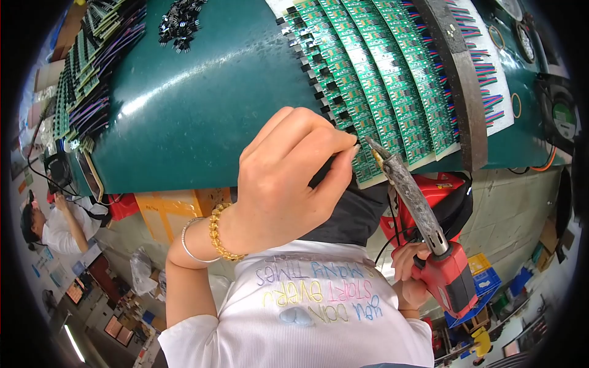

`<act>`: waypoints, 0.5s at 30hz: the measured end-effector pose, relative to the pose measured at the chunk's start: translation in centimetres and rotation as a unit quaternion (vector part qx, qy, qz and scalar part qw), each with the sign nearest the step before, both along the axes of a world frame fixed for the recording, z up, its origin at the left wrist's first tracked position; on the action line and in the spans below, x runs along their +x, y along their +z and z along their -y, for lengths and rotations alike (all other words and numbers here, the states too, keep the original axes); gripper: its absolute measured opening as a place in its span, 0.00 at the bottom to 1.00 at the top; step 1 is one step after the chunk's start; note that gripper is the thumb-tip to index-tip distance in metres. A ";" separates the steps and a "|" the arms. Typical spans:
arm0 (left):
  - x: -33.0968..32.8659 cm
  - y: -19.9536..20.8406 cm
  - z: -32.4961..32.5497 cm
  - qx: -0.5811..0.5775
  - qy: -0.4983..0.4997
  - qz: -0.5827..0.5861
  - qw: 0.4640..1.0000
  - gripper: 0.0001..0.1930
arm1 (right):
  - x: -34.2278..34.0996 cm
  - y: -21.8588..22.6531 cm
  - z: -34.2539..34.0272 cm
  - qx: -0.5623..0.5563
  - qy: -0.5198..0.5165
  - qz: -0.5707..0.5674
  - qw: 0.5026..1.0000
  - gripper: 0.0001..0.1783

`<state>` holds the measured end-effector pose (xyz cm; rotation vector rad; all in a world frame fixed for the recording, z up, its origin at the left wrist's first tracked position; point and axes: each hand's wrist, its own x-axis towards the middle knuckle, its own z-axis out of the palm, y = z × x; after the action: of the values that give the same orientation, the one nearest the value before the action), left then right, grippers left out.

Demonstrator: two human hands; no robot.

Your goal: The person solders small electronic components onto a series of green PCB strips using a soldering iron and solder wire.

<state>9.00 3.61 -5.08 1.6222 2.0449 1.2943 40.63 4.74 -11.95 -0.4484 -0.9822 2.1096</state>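
My left hand [285, 165], with a bead bracelet [216, 230] and a thin bangle on its wrist, pinches thumb and forefinger together at the near left edge of the green circuit boards [374, 67]. What the fingertips hold is too small and covered to make out. Small black connectors [326, 98] line the boards' left edge beyond the fingers. Closed round the red handle of a soldering gun [451, 279] is my right hand [411, 270]. The gun's dark tip points up and left, close to the left fingertips, over the nearest boards.
A dark bar [457, 80] lies across the boards' right side, coloured wires [485, 73] sticking out past it. On the green table [202, 98] are a pile of black connectors [179, 24] and stacked wired boards [92, 80]. Another person [61, 227] works at far left.
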 end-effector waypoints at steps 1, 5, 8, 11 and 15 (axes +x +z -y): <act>0.0 -0.1 0.1 -0.002 0.003 -0.001 1.000 0.10 | -0.5 1.2 -0.1 -0.001 0.003 -0.001 1.000 0.22; -0.1 -0.1 0.0 0.008 0.002 -0.002 1.000 0.10 | 1.0 0.6 0.4 0.129 -0.003 0.190 0.973 0.13; 0.0 -0.2 -0.1 0.013 0.006 -0.006 1.000 0.10 | 0.8 -0.8 0.6 0.208 -0.019 0.040 0.977 0.13; 0.3 -0.4 0.2 0.011 0.012 -0.015 1.000 0.10 | 1.1 -0.5 0.8 0.175 -0.016 0.041 0.984 0.13; -0.1 -0.2 -0.1 0.007 0.006 0.003 1.000 0.10 | -0.3 1.3 1.2 0.187 -0.083 0.136 0.969 0.18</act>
<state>8.95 3.76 -5.31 1.6136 2.0491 1.3194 40.34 3.50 -10.62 -0.6123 -1.4158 1.6891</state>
